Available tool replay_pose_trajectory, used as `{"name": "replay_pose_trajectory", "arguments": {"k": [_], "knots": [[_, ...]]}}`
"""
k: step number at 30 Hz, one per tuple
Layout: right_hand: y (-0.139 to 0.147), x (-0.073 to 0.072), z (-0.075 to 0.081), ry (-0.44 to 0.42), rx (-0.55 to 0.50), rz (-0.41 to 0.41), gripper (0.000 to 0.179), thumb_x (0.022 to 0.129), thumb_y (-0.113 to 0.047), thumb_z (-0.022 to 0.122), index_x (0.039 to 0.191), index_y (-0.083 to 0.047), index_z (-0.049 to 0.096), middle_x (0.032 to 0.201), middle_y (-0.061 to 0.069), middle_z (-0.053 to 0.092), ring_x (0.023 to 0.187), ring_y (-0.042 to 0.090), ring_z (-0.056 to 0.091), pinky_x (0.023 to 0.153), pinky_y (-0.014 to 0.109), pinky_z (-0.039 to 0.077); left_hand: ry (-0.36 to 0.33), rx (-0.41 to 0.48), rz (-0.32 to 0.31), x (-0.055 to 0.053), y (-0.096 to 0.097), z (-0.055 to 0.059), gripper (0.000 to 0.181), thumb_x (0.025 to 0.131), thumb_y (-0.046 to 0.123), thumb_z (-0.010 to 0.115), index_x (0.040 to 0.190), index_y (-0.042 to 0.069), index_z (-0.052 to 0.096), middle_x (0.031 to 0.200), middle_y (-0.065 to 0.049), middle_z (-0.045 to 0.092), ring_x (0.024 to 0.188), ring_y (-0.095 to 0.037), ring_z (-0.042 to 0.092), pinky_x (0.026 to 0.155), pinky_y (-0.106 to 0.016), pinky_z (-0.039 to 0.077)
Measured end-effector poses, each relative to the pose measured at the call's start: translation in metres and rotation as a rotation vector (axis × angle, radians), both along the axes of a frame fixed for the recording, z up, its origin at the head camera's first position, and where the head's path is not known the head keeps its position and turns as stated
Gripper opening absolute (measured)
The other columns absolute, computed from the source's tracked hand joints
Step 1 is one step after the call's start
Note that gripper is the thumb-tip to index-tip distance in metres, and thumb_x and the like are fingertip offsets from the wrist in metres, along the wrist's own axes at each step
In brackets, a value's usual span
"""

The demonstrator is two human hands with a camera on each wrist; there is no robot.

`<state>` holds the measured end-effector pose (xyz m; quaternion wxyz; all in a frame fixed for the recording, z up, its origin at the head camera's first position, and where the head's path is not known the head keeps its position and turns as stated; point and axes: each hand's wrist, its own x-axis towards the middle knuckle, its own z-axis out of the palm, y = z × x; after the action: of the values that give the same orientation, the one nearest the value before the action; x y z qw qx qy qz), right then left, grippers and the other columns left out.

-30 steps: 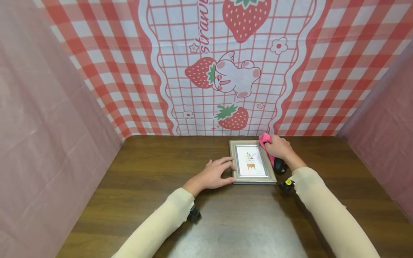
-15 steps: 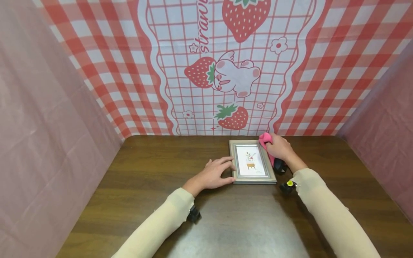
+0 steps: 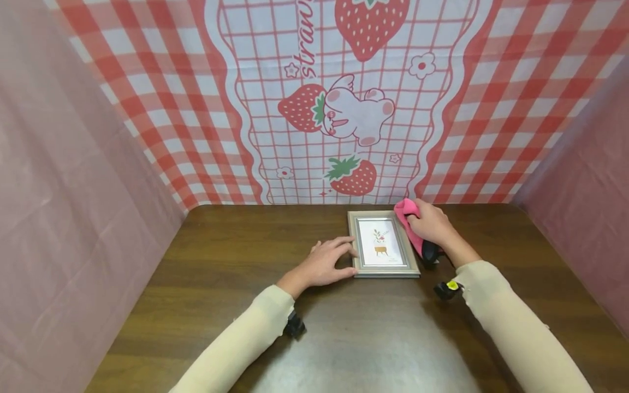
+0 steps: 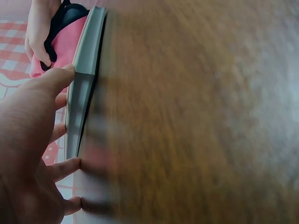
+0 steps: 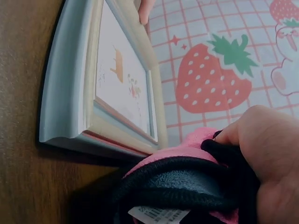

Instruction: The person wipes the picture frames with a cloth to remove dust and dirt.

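A picture frame (image 3: 381, 243) with a potted-plant print lies flat on the table. My left hand (image 3: 321, 263) rests at its left side, thumb at the near left corner and fingertips along the edge. In the left wrist view, two of the left hand's (image 4: 32, 121) fingers reach down beside the frame (image 4: 86, 70). My right hand (image 3: 434, 222) grips a bunched pink cloth with black edging (image 3: 409, 218) at the frame's right side. In the right wrist view, the black-edged pink cloth (image 5: 180, 154) shows a grey fuzzy inside and a white barcode label.
The wooden table (image 3: 236, 256) runs up to a strawberry-print checked cloth (image 3: 354, 109) at the back. Pink fabric (image 3: 73, 191) hangs at both sides. Small black cameras (image 3: 295, 326) are strapped to both wrists.
My right hand and the pink cloth have shifted slightly to the right along the frame's edge. The left hand keeps its place on the frame. The head view has tilted slightly.
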<state>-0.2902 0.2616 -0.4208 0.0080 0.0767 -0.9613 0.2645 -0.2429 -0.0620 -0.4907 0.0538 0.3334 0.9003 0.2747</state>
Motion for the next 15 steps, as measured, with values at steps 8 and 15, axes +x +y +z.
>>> {"name": "replay_pose_trajectory", "arguments": {"k": [8, 15], "knots": [[-0.002, 0.014, 0.001, 0.051, 0.001, 0.035, 0.028, 0.105, -0.014, 0.058, 0.127, 0.002, 0.062, 0.108, 0.026, 0.069, 0.091, 0.037, 0.061, 0.08, 0.05, 0.05, 0.005, 0.008, 0.001, -0.008, -0.001, -0.015, 0.046, 0.106, 0.062, 0.069, 0.142, 0.033, 0.07, 0.183, 0.005, 0.044, 0.166, -0.039, 0.047, 0.131, -0.084, 0.026], [-0.013, 0.034, 0.0, 0.076, -0.013, 0.054, 0.033, 0.105, -0.013, 0.062, 0.134, 0.003, 0.064, 0.117, 0.026, 0.071, 0.098, 0.037, 0.062, 0.088, 0.056, 0.053, 0.001, 0.007, -0.017, 0.004, -0.006, 0.0, 0.054, 0.108, 0.057, 0.068, 0.155, 0.031, 0.064, 0.184, 0.002, 0.041, 0.169, -0.046, 0.04, 0.132, -0.083, 0.026]]}}
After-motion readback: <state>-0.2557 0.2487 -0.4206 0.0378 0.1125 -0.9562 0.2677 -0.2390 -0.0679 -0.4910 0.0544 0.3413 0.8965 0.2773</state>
